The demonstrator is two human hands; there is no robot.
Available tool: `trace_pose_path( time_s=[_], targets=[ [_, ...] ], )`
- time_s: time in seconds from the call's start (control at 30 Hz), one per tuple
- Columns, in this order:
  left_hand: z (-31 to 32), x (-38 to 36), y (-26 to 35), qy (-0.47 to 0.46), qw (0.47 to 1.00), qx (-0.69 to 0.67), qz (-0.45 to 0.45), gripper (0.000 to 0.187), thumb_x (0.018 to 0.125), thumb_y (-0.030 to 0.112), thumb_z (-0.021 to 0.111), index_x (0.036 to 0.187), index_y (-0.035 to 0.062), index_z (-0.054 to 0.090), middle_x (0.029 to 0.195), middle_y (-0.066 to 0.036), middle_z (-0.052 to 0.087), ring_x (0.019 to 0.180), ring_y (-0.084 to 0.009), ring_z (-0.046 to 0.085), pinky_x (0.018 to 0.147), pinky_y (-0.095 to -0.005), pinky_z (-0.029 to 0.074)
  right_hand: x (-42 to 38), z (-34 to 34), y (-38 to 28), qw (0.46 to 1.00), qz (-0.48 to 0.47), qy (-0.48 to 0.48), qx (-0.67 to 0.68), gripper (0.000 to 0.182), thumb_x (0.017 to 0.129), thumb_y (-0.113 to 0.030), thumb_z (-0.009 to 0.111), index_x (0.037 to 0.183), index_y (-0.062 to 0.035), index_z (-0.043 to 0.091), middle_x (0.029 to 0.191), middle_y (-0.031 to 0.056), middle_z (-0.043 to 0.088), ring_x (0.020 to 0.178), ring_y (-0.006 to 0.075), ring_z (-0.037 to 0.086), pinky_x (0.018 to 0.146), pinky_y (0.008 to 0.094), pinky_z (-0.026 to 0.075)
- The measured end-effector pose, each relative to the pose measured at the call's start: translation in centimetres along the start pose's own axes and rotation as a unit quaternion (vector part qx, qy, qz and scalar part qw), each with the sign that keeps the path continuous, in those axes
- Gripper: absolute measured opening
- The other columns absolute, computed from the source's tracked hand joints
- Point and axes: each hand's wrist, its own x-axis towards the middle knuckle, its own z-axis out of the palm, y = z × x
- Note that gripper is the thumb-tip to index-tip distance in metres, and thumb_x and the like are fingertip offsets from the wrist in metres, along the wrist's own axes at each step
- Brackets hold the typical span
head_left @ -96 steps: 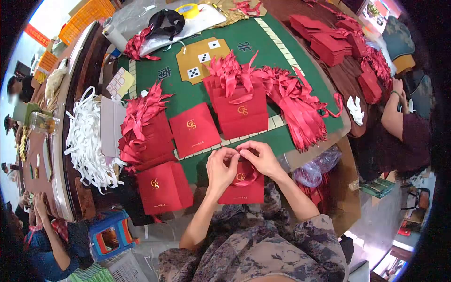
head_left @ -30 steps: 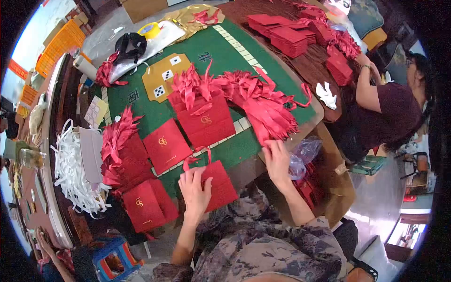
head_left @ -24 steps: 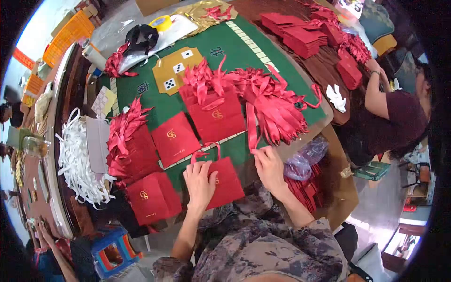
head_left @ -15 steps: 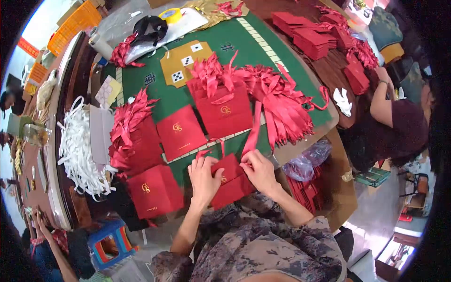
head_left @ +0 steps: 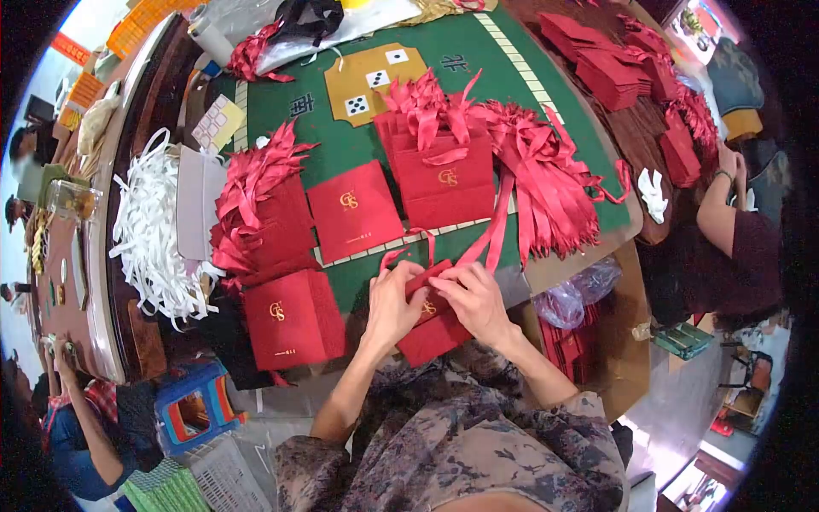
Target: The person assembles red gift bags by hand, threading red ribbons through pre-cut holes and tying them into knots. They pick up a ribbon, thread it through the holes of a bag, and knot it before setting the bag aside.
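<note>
Gripping the bag [head_left: 435, 340] from its left, the left hand [head_left: 394, 300] lays its thumb across the front while its fingers bend over the far side, closed on the upper part. Just beyond them a red handle [head_left: 431, 247] shows, one strand curled leftward, the other rising. The bag itself is plain deep red and matt, with a gold logo [head_left: 428, 309] partly covered by the hands; it sits at a slight tilt by the near edge of the table [head_left: 351, 286], just in front of the patterned clothes [head_left: 444, 444] (whether it touches the tabletop I cannot tell). Its top shows as a narrow, raised band between the hands. At that band the right hand [head_left: 478, 303] has thumb and fingers drawn together in a pinch, with the end of a ribbon [head_left: 496, 226] held there; glossy and a lighter red, it slants up to the bunch [head_left: 550, 200].

Half a second earlier the left hand was in much the same place, though the bag's front lay flatter beside it. The right hand was then at the bag's right side; now it has moved in over the top, nearly meeting the left. A second ago it was by the bunch, well apart from the bag, and the ribbon has come across with it.
</note>
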Motion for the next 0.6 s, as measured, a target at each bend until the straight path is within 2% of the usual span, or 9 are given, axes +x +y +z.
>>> trace_pose_path(
  time_s=[0.1,0.17,0.2,0.37,0.53,0.6],
  targets=[
    [-0.1,0.1,0.0,-0.001,1.0,-0.02,-0.012,0.03,0.079,0.012,0.077,0.106,0.0061,0.063,0.093,-0.011,0.07,0.093,-0.0294,0.065,0.083,-0.0428,0.047,0.1,-0.6,-0.4,1.0,0.01,-0.003,-0.008,0.025,0.08,-0.006,0.076,0.104,-0.008,0.072,0.089,0.0065,0.064,0.079,0.0284,0.061,0.074,0.0397,0.05],
    [-0.3,0.1,0.3,0.001,0.999,-0.036,-0.023,0.029,0.079,0.012,0.078,0.104,0.0045,0.065,0.09,-0.012,0.07,0.091,-0.0289,0.065,0.082,-0.0422,0.049,-0.2,-1.2,-0.9,0.991,0.126,-0.003,0.045,0.018,0.084,-0.011,0.073,0.101,-0.0072,0.069,0.089,0.0061,0.066,0.086,0.0277,0.062,0.076,0.0397,0.048],
    [-0.5,0.2,0.6,0.0,0.999,-0.037,-0.025,0.029,0.079,0.012,0.078,0.104,0.0045,0.065,0.09,-0.012,0.07,0.091,-0.0289,0.065,0.082,-0.0422,0.049,-0.3,-1.2,-0.8,0.993,0.11,0.012,0.037,0.013,0.084,-0.012,0.073,0.095,-0.0077,0.067,0.086,0.0061,0.067,0.087,0.0272,0.062,0.076,0.0388,0.047],
    [-0.9,0.1,1.1,-0.014,0.995,-0.082,-0.051,0.027,0.08,0.007,0.077,0.104,0.0019,0.065,0.097,-0.014,0.072,0.095,-0.0279,0.071,0.085,-0.0379,0.056,-0.2,-1.0,-1.1,0.993,0.12,-0.008,-0.008,0.013,0.082,-0.013,0.076,0.092,-0.0087,0.069,0.086,0.006,0.067,0.082,0.0272,0.061,0.075,0.039,0.045],
    [-1.4,-0.1,1.9,-0.043,0.992,-0.094,-0.07,0.025,0.081,0.004,0.075,0.104,0.0001,0.065,0.099,-0.015,0.073,0.099,-0.0279,0.073,0.085,-0.0363,0.057,0.1,-1.0,-1.7,0.988,0.153,0.007,-0.02,0.011,0.081,-0.013,0.075,0.09,-0.0099,0.069,0.085,0.0062,0.067,0.082,0.0273,0.061,0.075,0.0394,0.043],
    [-1.5,-0.2,2.1,-0.049,0.991,-0.1,-0.069,0.024,0.081,0.004,0.075,0.103,-0.0004,0.066,0.099,-0.015,0.074,0.099,-0.0277,0.073,0.084,-0.0363,0.057,0.3,-1.0,-1.7,0.987,0.157,0.008,-0.015,0.011,0.08,-0.015,0.074,0.085,-0.0098,0.067,0.081,0.004,0.065,0.082,0.0256,0.06,0.074,0.0398,0.042]
  ],
)
